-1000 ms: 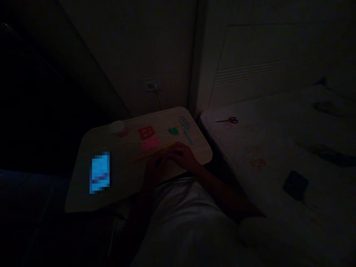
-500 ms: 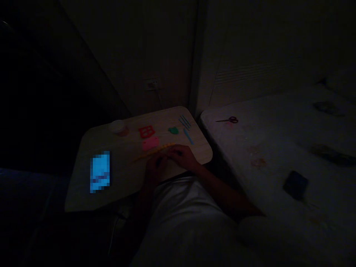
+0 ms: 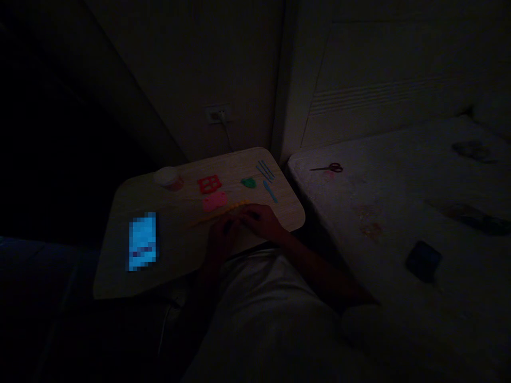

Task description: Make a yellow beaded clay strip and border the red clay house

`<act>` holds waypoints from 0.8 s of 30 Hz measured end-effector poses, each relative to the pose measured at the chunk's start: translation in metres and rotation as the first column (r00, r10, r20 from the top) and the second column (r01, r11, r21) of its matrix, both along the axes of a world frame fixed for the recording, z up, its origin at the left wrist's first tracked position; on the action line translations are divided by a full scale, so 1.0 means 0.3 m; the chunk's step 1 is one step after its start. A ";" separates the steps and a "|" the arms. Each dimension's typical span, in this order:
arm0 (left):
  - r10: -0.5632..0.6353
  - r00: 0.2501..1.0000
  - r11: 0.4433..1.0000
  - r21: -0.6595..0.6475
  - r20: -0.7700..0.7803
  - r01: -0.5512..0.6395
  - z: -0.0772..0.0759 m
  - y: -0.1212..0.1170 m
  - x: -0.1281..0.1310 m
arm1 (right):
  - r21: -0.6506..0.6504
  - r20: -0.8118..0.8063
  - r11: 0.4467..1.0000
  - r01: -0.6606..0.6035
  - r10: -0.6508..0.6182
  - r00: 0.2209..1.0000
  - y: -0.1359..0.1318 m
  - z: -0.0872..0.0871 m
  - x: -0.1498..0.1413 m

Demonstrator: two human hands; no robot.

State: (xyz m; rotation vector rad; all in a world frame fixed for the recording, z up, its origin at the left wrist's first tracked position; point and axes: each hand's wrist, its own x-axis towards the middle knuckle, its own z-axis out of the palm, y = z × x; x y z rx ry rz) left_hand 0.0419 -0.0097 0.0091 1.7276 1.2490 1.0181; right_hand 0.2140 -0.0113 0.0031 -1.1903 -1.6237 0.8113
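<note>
My left hand (image 3: 222,232) and my right hand (image 3: 260,221) meet over the near edge of the small table (image 3: 171,250). Both have curled fingers, their tips close together; darkness hides whatever they may hold. Just beyond them lies a long, bumpy yellow strip (image 3: 219,214), partly covered by the hands. A pink flat piece with holes (image 3: 214,201) sits behind the strip, and a red mould-like frame with openings (image 3: 209,184) is farther back. To the right are a green lump (image 3: 248,183), a light-blue plastic knife (image 3: 270,191) and several thin blue sticks (image 3: 265,171).
A pale tub (image 3: 168,178) stands at the table's back left. A lit, blurred screen (image 3: 142,242) lies at the left. On the white bed-like surface to the right are scissors (image 3: 331,167) and a dark square object (image 3: 423,261). A cable hangs from the wall socket (image 3: 217,114).
The view has shifted slightly, so the table appears a little higher. My hands stay together in nearly the same place, with only a slight movement of the fingers.
</note>
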 end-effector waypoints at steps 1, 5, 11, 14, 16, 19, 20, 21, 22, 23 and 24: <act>0.004 1.000 1.000 0.004 -0.002 -0.004 0.000 0.000 0.000 | 0.000 0.012 1.000 -0.005 0.005 1.000 0.000 0.000 0.001; 0.019 0.999 0.999 0.028 -0.026 -0.018 -0.004 0.002 -0.001 | 0.001 0.041 1.000 -0.009 0.009 0.999 0.000 -0.002 0.005; -0.005 1.000 1.000 0.027 -0.019 0.005 -0.013 0.004 -0.004 | 0.011 0.052 1.000 -0.022 0.022 0.998 0.000 -0.009 0.007; -0.005 1.000 1.000 0.022 -0.017 0.005 -0.011 0.003 -0.003 | 0.015 0.058 0.999 -0.028 0.027 0.998 0.000 -0.008 0.007; -0.005 1.000 1.000 0.029 -0.015 0.005 -0.007 0.003 -0.002 | 0.020 0.054 0.999 -0.032 0.031 0.998 -0.001 -0.005 0.007; -0.009 1.000 1.000 0.028 -0.018 0.010 -0.001 0.002 -0.002 | 0.008 0.058 0.999 -0.032 0.031 0.998 -0.003 0.000 0.008; -0.009 1.000 1.000 0.026 -0.021 0.009 0.000 0.002 -0.002 | 0.006 0.058 0.999 -0.034 0.034 0.998 -0.003 0.001 0.008; -0.009 1.000 1.000 0.022 -0.024 0.009 0.001 0.001 -0.002 | 0.009 0.058 0.999 -0.039 0.038 0.998 -0.003 0.001 0.009; -0.011 1.000 1.000 0.016 -0.026 0.012 0.001 0.001 -0.002 | 0.014 0.056 0.999 -0.044 0.043 0.998 -0.002 0.000 0.009; -0.012 1.000 1.000 0.015 -0.029 0.012 0.000 0.001 -0.002 | 0.017 0.055 0.999 -0.048 0.047 0.997 -0.002 -0.001 0.009; -0.009 0.999 1.000 0.015 -0.032 0.009 -0.001 0.001 -0.003 | 0.017 0.056 0.999 -0.047 0.046 0.997 -0.001 -0.002 0.009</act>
